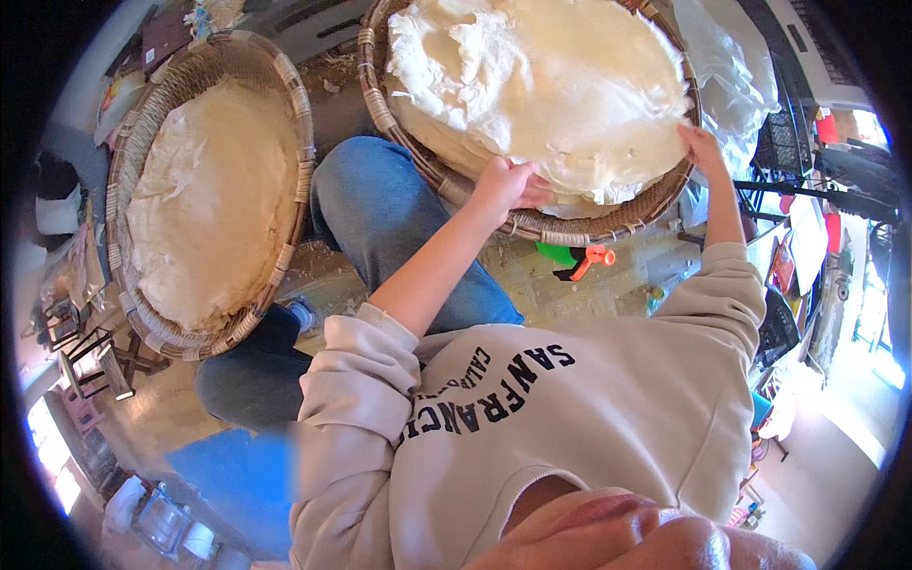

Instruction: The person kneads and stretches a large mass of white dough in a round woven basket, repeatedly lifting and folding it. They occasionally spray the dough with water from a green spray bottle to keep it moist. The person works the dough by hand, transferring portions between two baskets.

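Note:
A round wicker basket holds a thick pile of thin, layered white fibre wadding, bunched and fluffy at its upper left. My left hand is at the pile's near edge, just inside the rim; its fingers are partly blurred, and their hold on the fibre is unclear. At the pile's right edge, my right hand pinches the fibre between its fingertips. To the left, a second wicker basket contains a similar, flatter mound of cream-coloured wadding. Neither hand touches that one.
My jeans-covered knee is between the baskets. A green and orange plastic toy lies on the floor under the near rim. Clear plastic sheeting is beyond the right rim. Small stools stand at far left, above a blue surface.

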